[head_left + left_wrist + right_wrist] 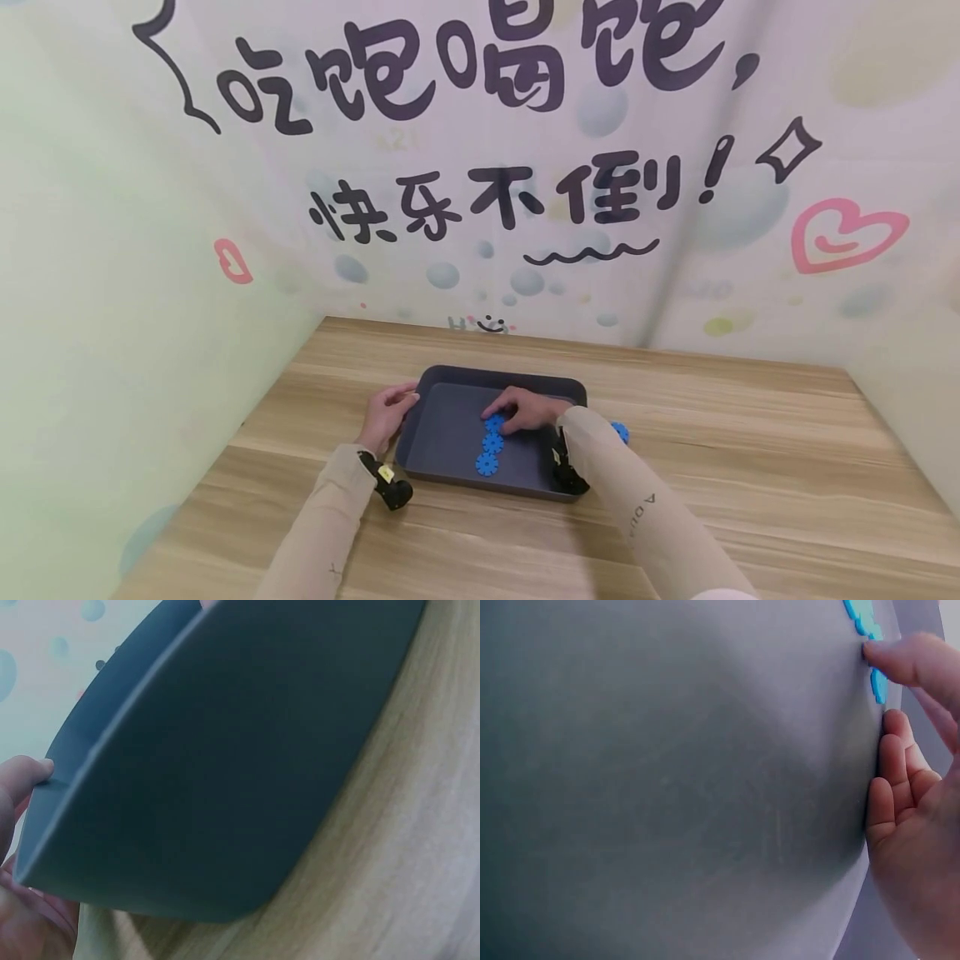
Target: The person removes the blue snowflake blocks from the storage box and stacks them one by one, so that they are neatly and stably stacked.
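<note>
A dark grey rectangular tray (442, 433) lies on the wooden table. My left hand (384, 417) grips its left rim, with the thumb (30, 771) over the edge and the other fingers outside. Inside the tray, three blue notched plastic discs (487, 464) form a slightly slanting row. My right hand (528, 410) reaches in from the right and pinches the farthest blue disc (495, 423) between thumb and index finger. In the right wrist view, the thumb (900, 660) overlaps the blue row while the other fingers rest on the tray floor.
Another blue disc (620, 431) lies on the table (720, 450) right of the tray, partly hidden by the right sleeve (637, 492). Behind the table hangs a printed cloth (480, 283) with large dark characters. A pale wall (150, 333) borders the left side.
</note>
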Tool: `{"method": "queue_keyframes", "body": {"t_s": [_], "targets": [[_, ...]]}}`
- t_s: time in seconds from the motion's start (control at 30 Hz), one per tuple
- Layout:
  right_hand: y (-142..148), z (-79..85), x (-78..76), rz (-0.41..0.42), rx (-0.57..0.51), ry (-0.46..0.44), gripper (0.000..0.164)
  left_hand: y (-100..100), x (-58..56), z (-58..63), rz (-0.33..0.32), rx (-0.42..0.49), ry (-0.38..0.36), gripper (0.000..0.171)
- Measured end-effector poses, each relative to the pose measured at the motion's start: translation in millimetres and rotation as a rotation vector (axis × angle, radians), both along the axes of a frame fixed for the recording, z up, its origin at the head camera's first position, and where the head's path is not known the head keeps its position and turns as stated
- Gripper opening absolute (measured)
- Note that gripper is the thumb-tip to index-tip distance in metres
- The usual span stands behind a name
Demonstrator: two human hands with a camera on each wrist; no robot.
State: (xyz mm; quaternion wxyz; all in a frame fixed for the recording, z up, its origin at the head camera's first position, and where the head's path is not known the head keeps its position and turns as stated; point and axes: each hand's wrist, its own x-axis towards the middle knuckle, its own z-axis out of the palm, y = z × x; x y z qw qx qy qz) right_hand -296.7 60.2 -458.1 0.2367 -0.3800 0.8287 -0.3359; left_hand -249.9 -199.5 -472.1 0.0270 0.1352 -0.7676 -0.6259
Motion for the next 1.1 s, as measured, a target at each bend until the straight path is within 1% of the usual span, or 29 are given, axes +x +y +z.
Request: {"method": "queue_keyframes", "body": {"t_s": [0.13, 0.27, 0.37, 0.43, 0.5, 0.6, 0.73, 0.87, 0.97, 1.1], "targets": [[-1, -2.4, -0.4, -0.050, 0.008, 0.008, 0.031, 0, 0.1, -0.1, -0.002, 0.003, -0.001, 0.030], [-2, -7.2, -2.1, -0.158, 0.001, 0.015, 0.030, -1, -0.5, -0.7, -0.002, 0.001, -0.007, 0.030], [-1, -11.2, -4.1, -0.237, -0.008, 0.042, 0.030, 0, -0.9, -0.7, -0.005, -0.009, -0.010, 0.031], [-1, -13.0, -5.3, -0.276, -0.007, 0.055, 0.030, 0, -1.1, -0.8, -0.006, -0.016, -0.011, 0.031], [0, -13.6, -6.3, -0.298, -0.001, 0.061, 0.031, 0, -1.4, -1.3, -0.007, -0.017, -0.008, 0.031], [0, -11.5, -6.2, -0.296, 0.022, 0.050, 0.034, 0, -1.6, -1.8, -0.004, -0.011, -0.001, 0.031], [3, -7.2, -5.3, -0.254, 0.039, 0.018, 0.038, 0, -1.4, -2.1, -0.005, 0.002, 0.008, 0.031], [4, -5.3, -5.3, -0.217, 0.037, 0.014, 0.036, -1, -1.2, -2.6, -0.006, 0.000, 0.010, 0.031], [4, -4.7, -5.2, -0.216, 0.037, 0.016, 0.032, 0, -1.2, -2.2, -0.004, -0.006, 0.008, 0.031], [4, -4.7, -4.8, -0.239, 0.037, 0.016, 0.029, 0, -0.9, -2.1, -0.002, -0.007, 0.006, 0.031]]}}
